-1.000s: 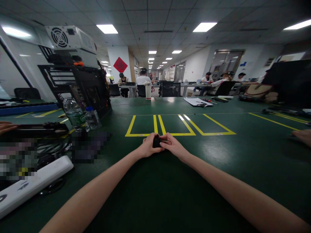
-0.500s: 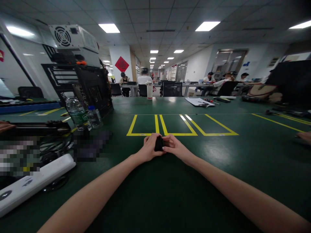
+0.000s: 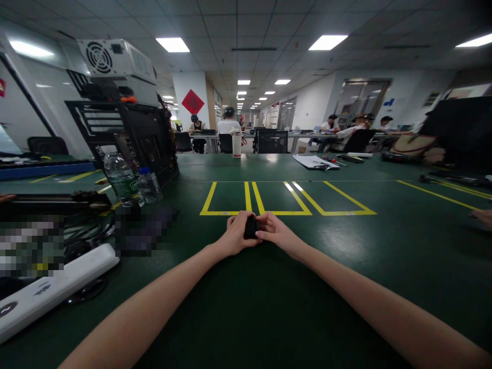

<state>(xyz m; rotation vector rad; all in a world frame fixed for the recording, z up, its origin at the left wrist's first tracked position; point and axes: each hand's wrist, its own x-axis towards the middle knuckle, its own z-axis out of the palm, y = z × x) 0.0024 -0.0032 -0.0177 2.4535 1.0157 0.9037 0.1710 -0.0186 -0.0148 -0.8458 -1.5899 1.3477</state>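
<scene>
1. The small black thing is in the middle, between the two hands. I can't tell if it sits on the green worktop or is held a bit above it.
2. The left hand has its fingers clamped on the black thing from the left, and they cover a lot of it.
3. The right hand comes from the other side. Its thumb tip touches the right edge of the thing, and its fingers bend in toward it. I can't tell if they pinch it or just touch it.
4. Not much has changed in the last half second. Both hands stay in almost the same spot, so the work seems to be small finger work on the black thing.
5. Compared with one second ago, the right fingers look a little more open.
6. At the far left, another person's hand shows less now than before. It is well apart from the black thing.
7. The hands are just on the near side of the yellow tape. To the left are a big bottle, a small bottle with a blue cap and a long white bar.
</scene>
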